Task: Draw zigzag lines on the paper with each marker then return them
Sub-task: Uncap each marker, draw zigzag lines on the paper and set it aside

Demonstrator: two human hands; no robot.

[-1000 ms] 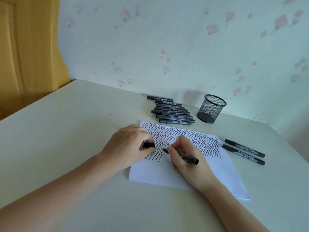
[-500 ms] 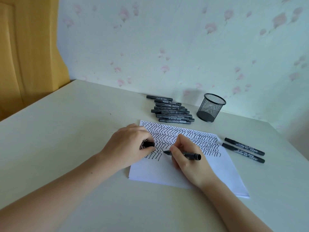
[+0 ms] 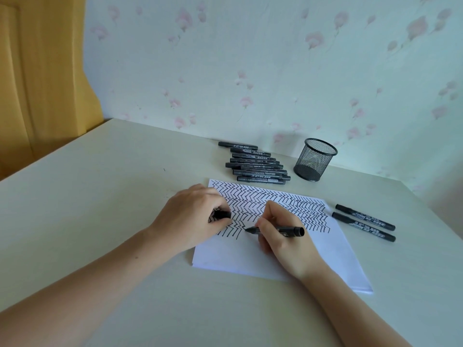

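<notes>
The right hand (image 3: pixel 280 236) pinches an uncapped black marker (image 3: pixel 278 230) between thumb and curled fingers, its tip touching the paper (image 3: pixel 263 259) at the end of the lowest, unfinished zigzag row. The marker's barrel lies nearly flat, its back end pointing right. The left hand (image 3: pixel 193 219) rests on the left part of the paper with fingers curled round a small black cap (image 3: pixel 221 214), which shows between thumb and fingers.

The paper lies on the pale surface (image 3: pixel 100 196), its upper half covered with rows of black zigzag lines; the lower half is blank.

A black mesh pen cup (image 3: pixel 314 160) stands upright beyond the paper's top right corner, near the wall. Through the mesh nothing can be made out inside it.

A row of capped black markers (image 3: pixel 255 165) lies side by side on the surface just left of the cup, beyond the paper's top edge. Two more capped markers (image 3: pixel 364 222) lie parallel just beside the paper's right edge. The barrels carry white printing; "700" reads on some, the rest is too small to tell.
</notes>
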